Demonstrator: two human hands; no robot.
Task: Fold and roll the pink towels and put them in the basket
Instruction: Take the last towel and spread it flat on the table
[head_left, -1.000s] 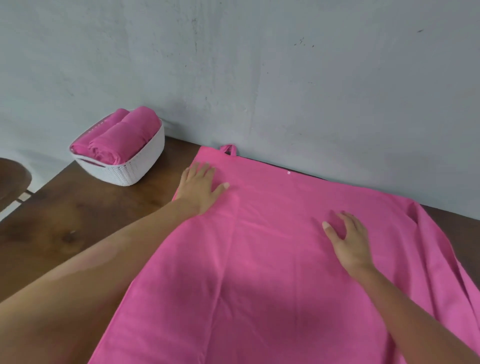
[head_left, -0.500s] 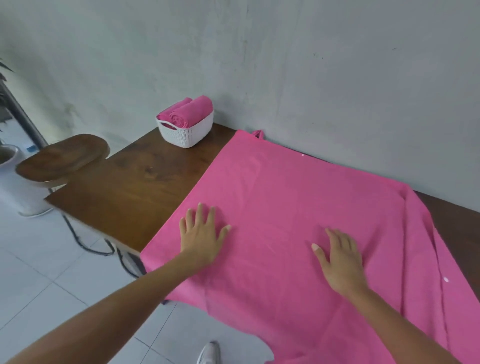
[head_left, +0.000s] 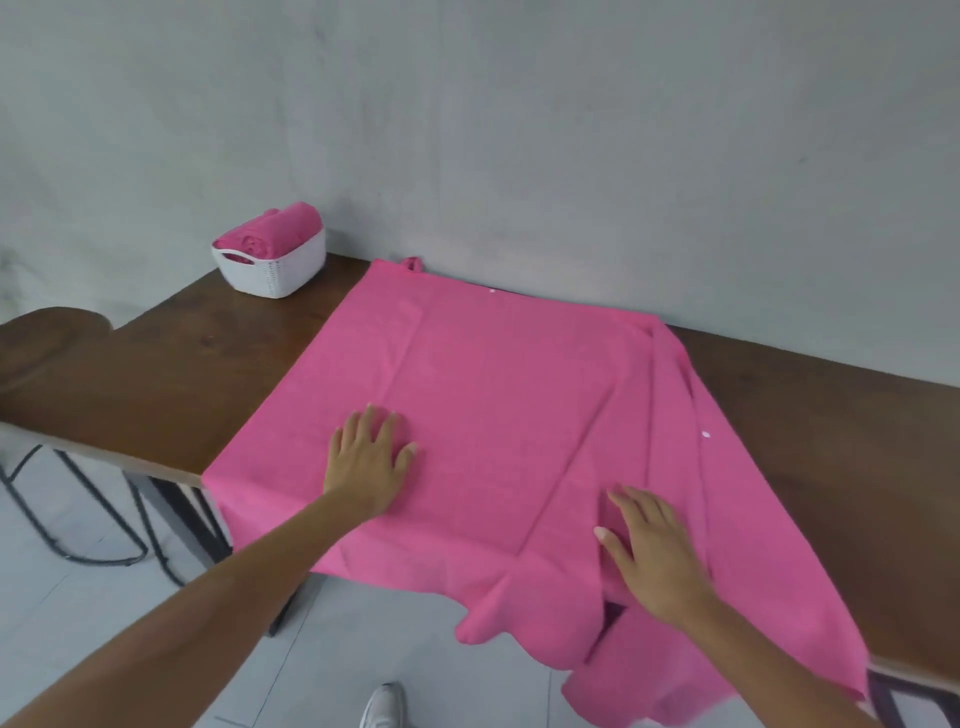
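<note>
Against a grey wall, the wooden table (head_left: 156, 384) carries a spread pink towel (head_left: 493, 395) under both flat, wide hands.

A plain grey-green wall (head_left: 571, 130) is seen across the whole upper half, matt and faintly mottled, with soft, even light spread over it. A dark brown wooden table (head_left: 171, 374) is set flush against its foot, its top glossy and its near edge carried on black metal legs (head_left: 171, 519). At the far left a second brown wooden surface (head_left: 47, 325) with a rounded, wavy outline is seen beside the table, whether touching or apart cannot be told; thin black wire legs (head_left: 78, 551) are seen below it. The floor (head_left: 332, 649) is laid with pale grey tiles, divided by thin darker joints.
</note>
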